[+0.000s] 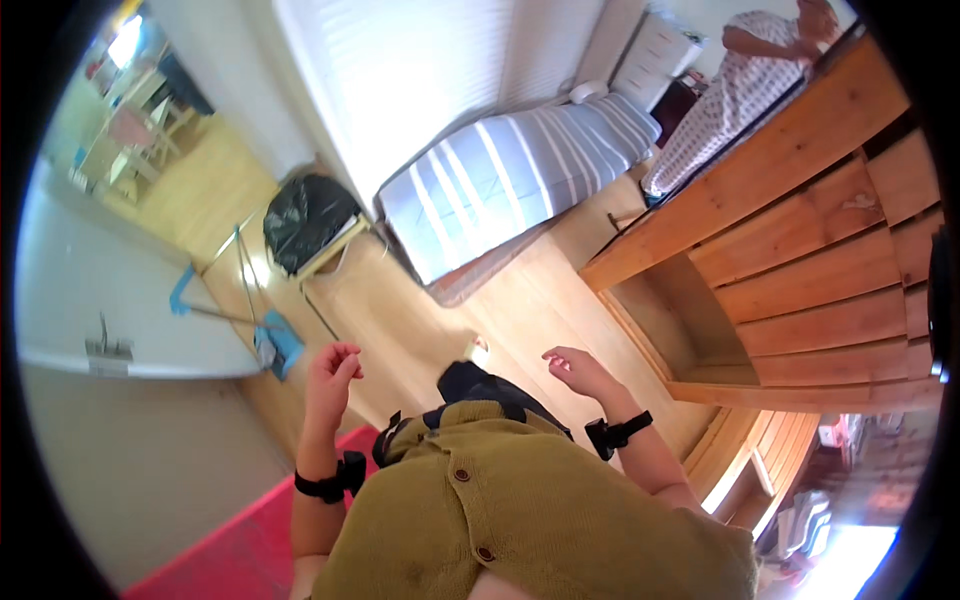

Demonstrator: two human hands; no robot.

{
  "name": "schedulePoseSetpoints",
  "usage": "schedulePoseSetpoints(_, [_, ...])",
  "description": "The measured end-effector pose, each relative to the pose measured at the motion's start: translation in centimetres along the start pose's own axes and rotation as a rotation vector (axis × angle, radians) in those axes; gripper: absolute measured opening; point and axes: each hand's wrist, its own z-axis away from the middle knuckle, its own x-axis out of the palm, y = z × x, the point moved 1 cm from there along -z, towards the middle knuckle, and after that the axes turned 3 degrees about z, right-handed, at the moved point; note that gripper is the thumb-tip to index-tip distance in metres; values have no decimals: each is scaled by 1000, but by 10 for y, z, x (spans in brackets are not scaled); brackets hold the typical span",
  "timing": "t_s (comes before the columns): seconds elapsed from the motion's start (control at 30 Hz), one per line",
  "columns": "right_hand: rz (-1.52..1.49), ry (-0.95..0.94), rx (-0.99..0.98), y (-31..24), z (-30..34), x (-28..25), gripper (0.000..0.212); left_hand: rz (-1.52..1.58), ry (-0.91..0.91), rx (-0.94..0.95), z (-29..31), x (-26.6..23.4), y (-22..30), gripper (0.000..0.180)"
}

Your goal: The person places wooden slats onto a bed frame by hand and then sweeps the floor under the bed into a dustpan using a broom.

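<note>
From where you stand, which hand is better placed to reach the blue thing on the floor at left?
Probably the left hand: in this view it appears much nearer the blue thing and looks empty. The right hand looks empty too, but sits farther across.

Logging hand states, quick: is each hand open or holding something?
Left hand: partly open, loosely curled, holding nothing visible.
Right hand: partly open, holding nothing visible.

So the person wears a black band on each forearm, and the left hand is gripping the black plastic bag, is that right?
Not quite: the head view shows the left hand apart from the black plastic bag, with nothing visible in its grasp. The person does wear a black band on each forearm.
</note>
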Motion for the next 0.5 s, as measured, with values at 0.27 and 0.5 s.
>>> schedulePoseSetpoints(0.27, [2,256,137,-24,-62,-110,24,14,-326,35,-155,77,46,9])
schedulePoseSetpoints(0.5, [-134,611,488,4,9,-107,23,-106,-785,73,-261,181,90,10])
